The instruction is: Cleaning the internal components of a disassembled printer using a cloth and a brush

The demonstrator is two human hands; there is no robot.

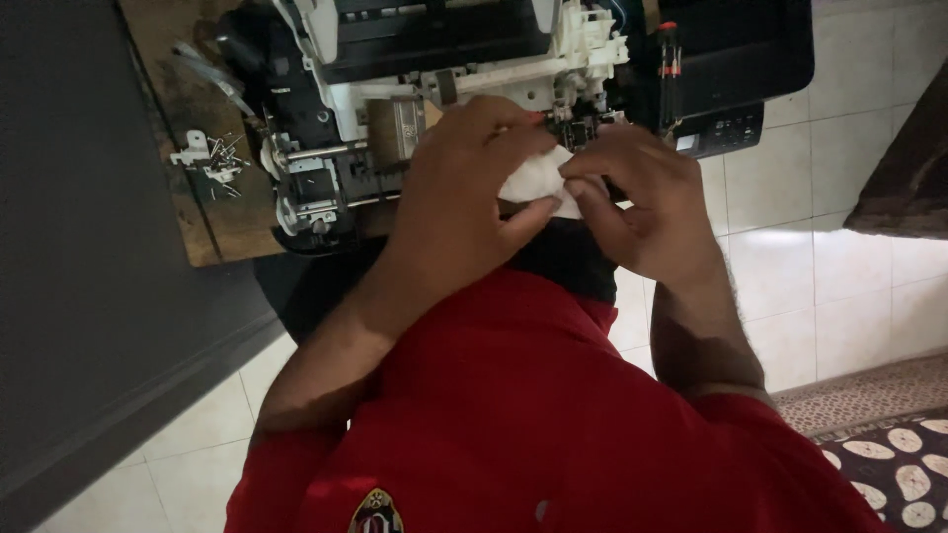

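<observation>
My left hand and my right hand meet over a small white piece of tissue or cloth, and both pinch it between thumb and fingers. Just beyond the hands lies a taken-apart printer with its white plastic frame, metal rods and gears showing. The hands are at its near edge, beside a small dark mechanism. My red shirt fills the lower part of the view.
Loose screws and a small white part lie on a worn wooden board left of the printer. A red-and-black tool stands by the black printer housing. White floor tiles, patterned rug, dark wall.
</observation>
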